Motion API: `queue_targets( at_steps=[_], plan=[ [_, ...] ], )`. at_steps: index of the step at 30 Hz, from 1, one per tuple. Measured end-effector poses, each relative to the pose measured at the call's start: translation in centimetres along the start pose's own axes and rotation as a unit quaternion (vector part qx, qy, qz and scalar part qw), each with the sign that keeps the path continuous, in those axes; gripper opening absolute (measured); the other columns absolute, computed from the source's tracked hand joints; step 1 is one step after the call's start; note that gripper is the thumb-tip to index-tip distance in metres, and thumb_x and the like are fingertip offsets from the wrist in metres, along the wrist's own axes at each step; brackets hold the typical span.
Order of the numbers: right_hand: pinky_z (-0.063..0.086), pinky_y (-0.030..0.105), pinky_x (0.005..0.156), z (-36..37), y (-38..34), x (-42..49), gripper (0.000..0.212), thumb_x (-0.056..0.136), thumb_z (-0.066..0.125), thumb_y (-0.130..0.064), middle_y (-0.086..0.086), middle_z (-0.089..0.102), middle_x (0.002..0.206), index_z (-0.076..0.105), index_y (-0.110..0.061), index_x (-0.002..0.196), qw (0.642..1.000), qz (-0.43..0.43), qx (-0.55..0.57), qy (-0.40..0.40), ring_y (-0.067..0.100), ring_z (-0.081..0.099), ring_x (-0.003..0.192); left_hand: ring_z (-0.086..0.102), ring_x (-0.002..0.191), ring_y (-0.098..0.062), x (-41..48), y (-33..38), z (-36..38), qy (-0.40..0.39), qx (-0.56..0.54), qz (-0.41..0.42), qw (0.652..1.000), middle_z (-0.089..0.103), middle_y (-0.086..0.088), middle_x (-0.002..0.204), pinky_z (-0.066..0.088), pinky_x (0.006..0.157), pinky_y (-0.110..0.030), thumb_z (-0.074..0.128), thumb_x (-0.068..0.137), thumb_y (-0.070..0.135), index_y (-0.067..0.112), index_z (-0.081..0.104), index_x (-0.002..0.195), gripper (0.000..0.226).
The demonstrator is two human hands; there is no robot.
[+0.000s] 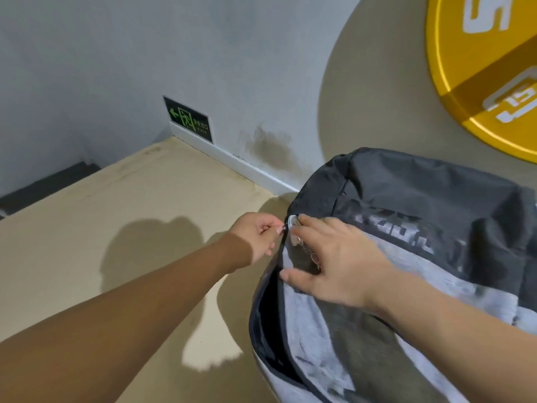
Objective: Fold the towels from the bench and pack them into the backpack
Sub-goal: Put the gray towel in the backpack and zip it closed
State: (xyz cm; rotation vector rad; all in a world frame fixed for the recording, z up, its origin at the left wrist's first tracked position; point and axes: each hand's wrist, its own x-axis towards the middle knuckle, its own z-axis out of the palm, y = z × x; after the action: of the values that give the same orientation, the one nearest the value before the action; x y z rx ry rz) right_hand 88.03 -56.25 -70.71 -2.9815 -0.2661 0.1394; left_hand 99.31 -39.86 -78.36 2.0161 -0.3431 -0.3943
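Noted black and grey backpack [406, 205] lying on the tan floor [130, 205] at right, close to the wall and its white baseboard [232, 161]. Found the main opening [266, 315] along the left edge of the pack gaping, dark inside; contents not discernible. Observed left grip [255, 234] clenched, pinching the zipper pull [281, 228] at the far end of that opening. Recorded right grip [334, 257] released, fingers straight, pressed flat on the pack just right of the pull, partly covering a small white tag [294, 226]. Logged green exit sign [189, 119] low on the far wall, yellow disc [479, 68] at upper right, dark steps [43, 184] at far left.
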Motion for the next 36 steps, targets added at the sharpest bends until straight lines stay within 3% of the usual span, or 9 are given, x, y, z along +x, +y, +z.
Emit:
queue_targets(
  at_steps=[4,7,11,14,20,23,25,29,36],
  plan=[
    [-0.001,0.045,0.124,2.8,-0.2,1.1,0.098,0.076,0.047,-0.086,-0.015,0.015,0.164,0.013,-0.037,0.155,0.991,0.073,0.041,-0.108,0.015,0.001,0.153,0.055,0.054,-0.007,-0.6,-1.2,-1.7,0.010,0.073,0.036,0.997,0.061,0.008,0.065,0.049,0.061,-0.025,0.061,0.097,0.013,0.014,0.074,0.092,0.014],
    [-0.005,0.046,0.124,3.5,0.1,1.6,0.111,0.072,0.040,-0.092,-0.017,0.000,0.168,-0.001,-0.038,0.159,0.984,0.092,0.013,-0.153,0.014,-0.007,0.154,0.057,0.065,-0.012,-2.1,-1.6,-1.4,0.003,0.099,0.051,0.994,0.063,0.009,0.075,0.048,0.067,-0.026,0.061,0.095,0.011,0.015,0.074,0.088,0.015],
    [-0.003,0.042,0.123,3.6,0.3,1.9,0.109,0.072,0.039,-0.093,-0.019,0.000,0.168,0.000,-0.041,0.159,0.981,0.103,0.027,-0.159,0.011,-0.005,0.154,0.054,0.068,-0.008,-4.5,-1.2,-1.1,-0.012,0.206,0.094,0.974,0.056,0.012,0.075,0.039,0.065,-0.017,0.060,0.095,0.014,0.020,0.068,0.077,0.020],
    [-0.002,0.042,0.122,3.5,0.5,2.1,0.101,0.075,0.034,-0.092,-0.017,-0.001,0.168,0.002,-0.044,0.158,0.979,0.107,0.013,-0.173,0.013,-0.005,0.154,0.045,0.063,-0.008,-8.1,-0.8,-1.4,-0.081,0.282,0.116,0.949,0.052,0.002,0.067,0.032,0.061,-0.027,0.053,0.094,0.017,0.018,0.051,0.066,0.029],
    [-0.007,0.047,0.124,3.9,0.7,2.4,0.088,0.087,0.031,-0.082,-0.012,-0.008,0.169,-0.003,-0.043,0.158,0.975,0.093,-0.008,-0.202,0.016,-0.013,0.155,0.059,0.066,-0.004,-16.1,-0.5,-3.0,-0.090,0.162,0.010,0.983,0.060,0.019,0.076,0.043,0.060,-0.012,0.060,0.096,0.020,0.032,0.067,0.077,0.023],
    [-0.005,0.046,0.125,4.0,-0.2,-0.1,0.069,0.097,0.032,-0.067,-0.009,-0.001,0.169,0.012,-0.043,0.158,0.993,0.052,0.039,-0.102,0.016,-0.009,0.156,0.059,0.065,-0.010,-17.2,-0.6,-2.6,-0.023,0.128,0.018,0.991,0.062,0.007,0.076,0.053,0.066,-0.034,0.060,0.094,0.017,0.026,0.069,0.082,0.018],
    [0.002,0.047,0.125,4.6,-1.6,-3.4,0.061,0.097,0.024,-0.060,-0.011,0.009,0.169,0.026,-0.043,0.155,0.997,0.000,0.059,-0.040,0.015,0.000,0.156,0.061,0.067,-0.013,-17.9,-0.4,-1.9,0.020,0.113,0.021,0.993,0.063,0.004,0.076,0.055,0.068,-0.037,0.062,0.094,0.016,0.027,0.071,0.084,0.018],
    [-0.004,0.053,0.124,5.7,-2.8,-7.8,0.052,0.101,0.017,-0.058,-0.026,0.000,0.165,0.014,-0.056,0.153,0.987,0.017,0.094,-0.133,0.012,-0.011,0.155,0.065,0.071,-0.001,-20.1,0.0,0.4,0.071,0.074,-0.003,0.995,0.065,0.024,0.081,0.046,0.065,-0.009,0.067,0.092,0.013,0.031,0.077,0.091,0.020],
    [-0.009,0.062,0.119,6.3,-3.2,-5.7,0.051,0.101,0.020,-0.060,-0.027,-0.009,0.165,0.015,-0.058,0.152,0.979,0.041,0.047,-0.195,0.016,-0.020,0.153,0.057,0.068,0.004,-26.8,1.9,3.4,0.034,0.122,-0.006,0.992,0.064,0.021,0.082,0.038,0.059,-0.005,0.071,0.082,0.028,0.032,0.075,0.084,0.006]
  ],
)
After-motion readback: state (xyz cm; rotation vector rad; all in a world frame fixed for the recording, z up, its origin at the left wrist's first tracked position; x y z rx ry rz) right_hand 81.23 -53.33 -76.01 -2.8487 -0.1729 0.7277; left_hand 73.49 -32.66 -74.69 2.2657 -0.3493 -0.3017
